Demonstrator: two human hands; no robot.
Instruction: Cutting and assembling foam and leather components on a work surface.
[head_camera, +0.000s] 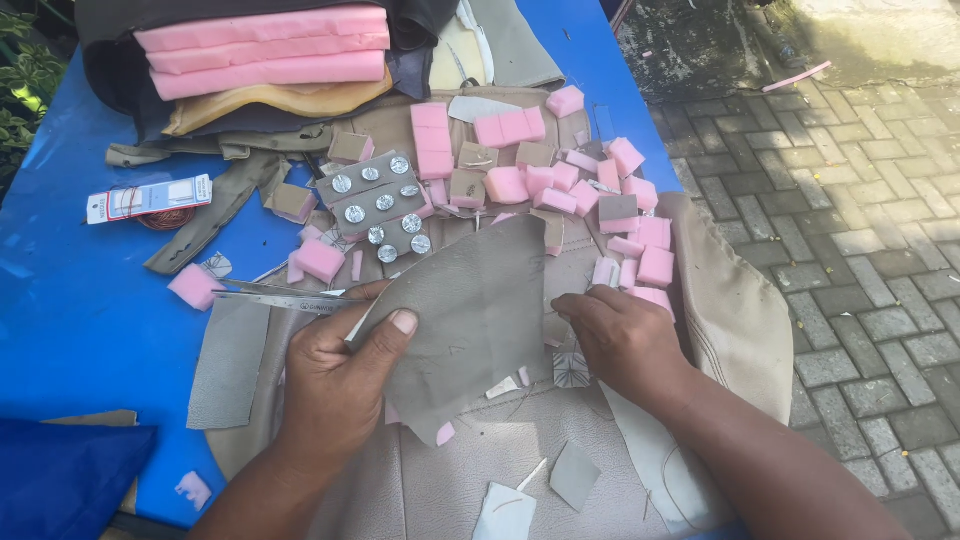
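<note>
Left hand (335, 375) grips scissors (285, 297) and a grey leather piece (470, 320); right hand (620, 335) pinches its right edge at frame centre.

Two bare forearms in view, no sleeves visible up to the frame edge. Left hand (335, 385): no glove, no ring or watch showing, thumbnail short and plain (unpainted). Right hand (620, 335): likewise bare, no glove, no jewellery, no wristband; the knuckles face the camera and the fingertips are partly hidden. No tape, bandage or markings seen on either arm.
</note>
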